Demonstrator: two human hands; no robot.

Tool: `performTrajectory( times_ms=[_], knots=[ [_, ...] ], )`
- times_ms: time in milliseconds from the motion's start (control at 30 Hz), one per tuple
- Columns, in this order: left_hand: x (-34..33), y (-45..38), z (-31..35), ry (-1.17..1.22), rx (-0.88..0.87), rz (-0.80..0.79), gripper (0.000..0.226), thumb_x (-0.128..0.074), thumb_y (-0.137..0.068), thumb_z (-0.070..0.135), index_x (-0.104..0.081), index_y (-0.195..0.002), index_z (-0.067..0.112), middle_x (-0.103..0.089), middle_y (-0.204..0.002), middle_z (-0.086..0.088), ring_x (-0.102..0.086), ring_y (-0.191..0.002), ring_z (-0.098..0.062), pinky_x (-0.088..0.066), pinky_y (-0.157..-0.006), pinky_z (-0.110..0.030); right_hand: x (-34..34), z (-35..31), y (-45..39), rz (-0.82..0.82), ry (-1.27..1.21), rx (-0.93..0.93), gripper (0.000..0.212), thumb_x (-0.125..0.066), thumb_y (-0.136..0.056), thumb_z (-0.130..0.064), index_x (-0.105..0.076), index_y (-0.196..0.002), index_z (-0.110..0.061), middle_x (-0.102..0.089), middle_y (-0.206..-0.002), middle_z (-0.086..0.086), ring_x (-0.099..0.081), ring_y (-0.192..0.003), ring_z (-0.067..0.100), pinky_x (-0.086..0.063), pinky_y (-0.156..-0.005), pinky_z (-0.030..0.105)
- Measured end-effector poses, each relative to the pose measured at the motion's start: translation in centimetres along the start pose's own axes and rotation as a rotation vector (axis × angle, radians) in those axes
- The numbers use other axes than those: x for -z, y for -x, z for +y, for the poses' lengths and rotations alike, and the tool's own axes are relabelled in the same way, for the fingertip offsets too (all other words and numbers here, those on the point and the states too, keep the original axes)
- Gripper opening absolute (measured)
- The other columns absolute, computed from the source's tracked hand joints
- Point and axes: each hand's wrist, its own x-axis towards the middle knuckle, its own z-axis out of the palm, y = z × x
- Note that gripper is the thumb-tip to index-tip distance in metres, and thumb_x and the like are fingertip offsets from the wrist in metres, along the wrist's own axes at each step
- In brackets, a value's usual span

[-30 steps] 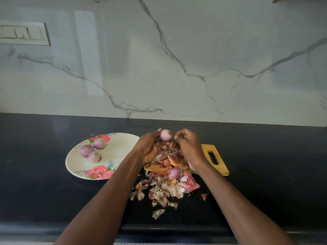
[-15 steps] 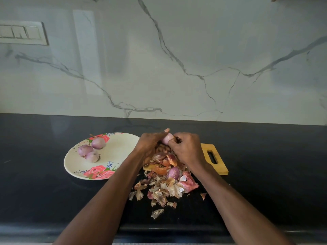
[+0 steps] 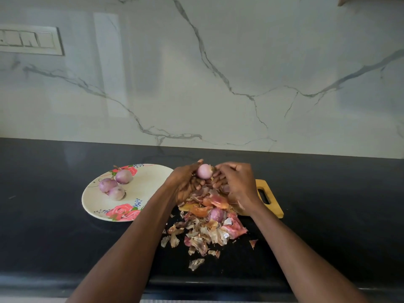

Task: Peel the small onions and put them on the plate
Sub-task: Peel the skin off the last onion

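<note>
My left hand [image 3: 185, 182] holds a small pale pink onion [image 3: 204, 171] between thumb and fingers, above the peel heap. My right hand [image 3: 237, 182] is beside it with fingers curled, its fingertips at the onion's right side on a bit of dry skin. A floral plate [image 3: 150, 178] to the left carries three peeled onions [image 3: 115, 184]. Another small onion [image 3: 216, 214] lies among the peels below my hands.
A heap of onion skins [image 3: 205, 232] spreads over the black counter toward its front edge. A wooden cutting board [image 3: 270, 197] with a handle slot lies under and right of my right hand. A marble wall stands behind, with a switch panel [image 3: 30, 40] at upper left.
My right hand had closed over the onion half a second ago; it has now drawn slightly right, so the onion shows again. The plate and peels have not moved.
</note>
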Motion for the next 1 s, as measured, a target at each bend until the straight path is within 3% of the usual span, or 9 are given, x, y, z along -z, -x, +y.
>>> performTrajectory(
  times_ms=[100,233,300,433,567,667,767,833,1000],
  knots=[
    [0.0,0.0,0.0,-0.032,0.0,0.011,0.044,-0.062,-0.1,0.03,-0.058,-0.115,-0.011,-0.062,-0.075,-0.022,-0.053,-0.039,-0.016,-0.046,-0.034,-0.021,0.1,0.2,-0.4,-0.028,-0.041,-0.028,0.011,-0.066,-0.096,-0.015,-0.075,-0.09,-0.011,-0.073,-0.071,0.004,-0.067,-0.056,0.018,-0.052,-0.058,0.031],
    [-0.1,0.3,0.1,-0.092,-0.031,0.001,0.051,-0.061,-0.098,0.039,-0.059,-0.113,-0.009,-0.063,-0.072,-0.02,-0.054,-0.043,-0.017,-0.047,-0.036,-0.022,-0.1,0.6,-0.4,-0.039,0.188,0.105,0.015,-0.074,-0.09,-0.025,-0.078,-0.102,-0.017,-0.075,-0.091,-0.006,-0.068,-0.081,0.003,-0.049,-0.07,0.016],
    [-0.1,0.5,0.2,-0.101,-0.04,-0.007,0.055,-0.066,-0.094,0.042,-0.06,-0.111,-0.01,-0.063,-0.071,-0.02,-0.056,-0.043,-0.018,-0.048,-0.036,-0.023,-0.2,0.6,-0.4,-0.019,0.196,0.129,0.011,-0.073,-0.091,-0.02,-0.078,-0.098,-0.014,-0.075,-0.085,-0.005,-0.066,-0.071,-0.001,-0.047,-0.064,0.014],
    [-0.1,0.9,0.2,-0.139,-0.02,-0.034,0.057,-0.067,-0.092,0.046,-0.061,-0.102,-0.011,-0.06,-0.062,-0.017,-0.052,-0.037,-0.016,-0.045,-0.035,-0.021,-0.7,0.9,-0.1,0.059,0.184,0.114,0.012,-0.066,-0.096,-0.013,-0.077,-0.09,-0.01,-0.072,-0.07,0.002,-0.063,-0.052,0.007,-0.053,-0.057,0.027],
    [-0.8,1.5,0.4,0.005,0.011,-0.066,0.032,-0.061,-0.1,0.03,-0.061,-0.103,-0.002,-0.063,-0.062,-0.017,-0.053,-0.035,-0.012,-0.045,-0.033,-0.018,-1.1,0.5,-0.4,0.139,-0.088,-0.103,0.024,-0.061,-0.097,-0.007,-0.072,-0.079,-0.018,-0.072,-0.076,0.002,-0.067,-0.069,0.014,-0.057,-0.063,0.03],
    [-1.0,2.0,0.7,0.075,-0.006,-0.076,0.015,-0.05,-0.105,0.018,-0.06,-0.105,0.007,-0.062,-0.06,-0.018,-0.053,-0.035,-0.012,-0.041,-0.031,-0.017,-0.9,0.2,-0.5,0.104,-0.194,-0.144,0.029,-0.05,-0.097,0.006,-0.07,-0.103,-0.014,-0.07,-0.09,0.002,-0.066,-0.08,0.014,-0.058,-0.062,0.028],
    [-0.7,1.9,0.8,0.081,-0.032,-0.07,0.017,-0.051,-0.105,0.02,-0.06,-0.107,0.006,-0.063,-0.062,-0.02,-0.054,-0.037,-0.013,-0.042,-0.032,-0.017,-0.3,0.2,-0.4,0.015,-0.197,-0.094,0.021,-0.062,-0.097,-0.008,-0.07,-0.115,-0.015,-0.071,-0.105,0.0,-0.066,-0.094,0.009,-0.058,-0.065,0.024],
    [-0.6,1.7,0.8,0.042,-0.023,-0.078,0.027,-0.054,-0.104,0.026,-0.057,-0.113,0.001,-0.064,-0.063,-0.02,-0.055,-0.037,-0.014,-0.044,-0.033,-0.018,-0.4,0.3,-0.4,-0.036,-0.144,-0.043,0.013,-0.069,-0.094,-0.018,-0.075,-0.106,-0.017,-0.074,-0.096,-0.004,-0.067,-0.087,0.006,-0.053,-0.063,0.017],
    [-0.5,1.5,0.5,-0.007,0.031,-0.136,0.052,-0.063,-0.097,0.039,-0.056,-0.111,-0.01,-0.066,-0.07,-0.022,-0.059,-0.041,-0.016,-0.05,-0.037,-0.02,-0.8,1.0,-1.0,0.086,-0.074,-0.081,0.019,-0.065,-0.097,-0.017,-0.075,-0.081,-0.019,-0.066,-0.063,-0.009,-0.063,-0.064,0.011,-0.055,-0.063,0.037]
  ],
)
